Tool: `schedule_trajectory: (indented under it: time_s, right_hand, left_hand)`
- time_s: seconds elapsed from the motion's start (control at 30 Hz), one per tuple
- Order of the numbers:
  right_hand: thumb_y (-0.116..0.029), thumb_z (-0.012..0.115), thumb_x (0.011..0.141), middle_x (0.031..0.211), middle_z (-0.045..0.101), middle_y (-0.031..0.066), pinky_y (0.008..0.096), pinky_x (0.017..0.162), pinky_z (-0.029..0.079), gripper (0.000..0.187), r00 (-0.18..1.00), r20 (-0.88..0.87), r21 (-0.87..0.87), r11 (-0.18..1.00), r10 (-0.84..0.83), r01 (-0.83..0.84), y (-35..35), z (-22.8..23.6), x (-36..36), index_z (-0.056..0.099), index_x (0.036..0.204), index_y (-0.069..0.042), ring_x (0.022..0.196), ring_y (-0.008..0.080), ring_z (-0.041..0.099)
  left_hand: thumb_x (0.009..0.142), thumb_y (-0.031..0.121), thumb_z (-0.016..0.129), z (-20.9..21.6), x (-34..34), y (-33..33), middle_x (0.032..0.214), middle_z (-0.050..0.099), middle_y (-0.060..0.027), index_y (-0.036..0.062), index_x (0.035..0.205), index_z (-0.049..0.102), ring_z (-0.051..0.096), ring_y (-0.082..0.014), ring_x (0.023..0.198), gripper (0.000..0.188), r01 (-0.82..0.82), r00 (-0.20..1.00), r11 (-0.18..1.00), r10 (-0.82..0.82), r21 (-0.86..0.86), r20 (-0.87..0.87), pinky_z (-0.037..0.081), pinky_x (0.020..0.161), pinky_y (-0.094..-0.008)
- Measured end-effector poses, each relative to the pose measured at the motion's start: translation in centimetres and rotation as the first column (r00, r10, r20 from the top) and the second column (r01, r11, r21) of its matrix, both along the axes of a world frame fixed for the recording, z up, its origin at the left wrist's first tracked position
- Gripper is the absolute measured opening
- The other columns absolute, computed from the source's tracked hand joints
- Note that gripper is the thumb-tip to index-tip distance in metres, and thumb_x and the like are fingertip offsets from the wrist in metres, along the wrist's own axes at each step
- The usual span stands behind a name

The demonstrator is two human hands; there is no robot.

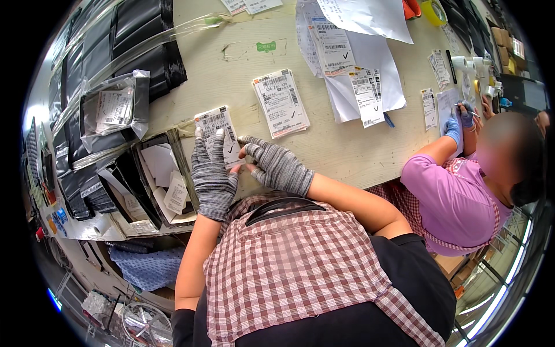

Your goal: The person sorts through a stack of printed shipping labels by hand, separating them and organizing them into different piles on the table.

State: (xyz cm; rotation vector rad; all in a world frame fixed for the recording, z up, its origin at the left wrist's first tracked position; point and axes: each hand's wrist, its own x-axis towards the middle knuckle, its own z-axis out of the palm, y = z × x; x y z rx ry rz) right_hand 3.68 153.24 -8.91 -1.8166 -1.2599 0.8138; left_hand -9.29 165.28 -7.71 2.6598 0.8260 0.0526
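Observation:
A small stack of white shipping labels, printed with barcodes, lies on the table in front of me. My left hand, in a grey striped fingerless glove, rests flat over its left part with the fingers stretched out. At the stack's lower right corner is my right hand, gloved alike, its thumb and bent fingers closed about the edge. How many sheets they pinch is hidden. Just to the right sits a second, thicker stack of labels bearing a tick mark.
Two open boxes with papers, one a black-sided box, stand left of my hand. Behind them are black plastic packages and a clear-wrapped parcel. White sheets with labels lie ahead right. A co-worker in a purple shirt writes at the right.

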Motion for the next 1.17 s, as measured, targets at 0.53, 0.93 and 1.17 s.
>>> schedule_trajectory:
  time_s: [0.53,0.93,1.17]
  right_hand:
    - [-0.011,0.057,0.080,0.114,0.057,0.0138,0.0409,0.078,0.049,0.025,0.996,0.089,0.027,0.999,0.019,-0.021,-1.4,1.0,-0.5,0.054,0.104,-0.009,0.093,0.0314,0.060]
    - [-0.015,0.055,0.083,0.088,0.063,0.0134,0.0391,0.076,0.048,0.016,0.996,0.013,-0.076,0.993,-0.091,0.092,-6.5,3.3,-4.0,0.059,0.097,-0.007,0.083,0.0303,0.061]
    - [-0.018,0.058,0.083,0.093,0.063,0.0147,0.0409,0.076,0.049,0.023,0.987,0.122,-0.133,0.983,-0.107,0.123,-8.8,4.0,-8.4,0.055,0.104,-0.010,0.086,0.0329,0.061]
  left_hand:
    - [0.057,0.024,0.082,0.5,0.2,0.2,0.147,0.018,-0.0210,0.0167,0.140,0.030,0.036,-0.0392,0.126,0.098,-0.001,1.000,1.000,0.001,-0.008,-0.029,0.038,0.100,-0.0423]
    - [0.059,0.021,0.080,3.5,-3.1,-2.0,0.147,0.015,-0.0235,0.0149,0.142,0.028,0.027,-0.0412,0.131,0.098,0.080,0.997,0.988,-0.082,-0.130,-0.009,0.032,0.105,-0.0429]
    - [0.064,0.022,0.076,5.8,-3.9,-4.0,0.148,0.012,-0.0232,0.0112,0.141,0.029,0.029,-0.0440,0.129,0.090,0.405,0.912,0.893,-0.411,-0.199,0.009,0.033,0.104,-0.0437]
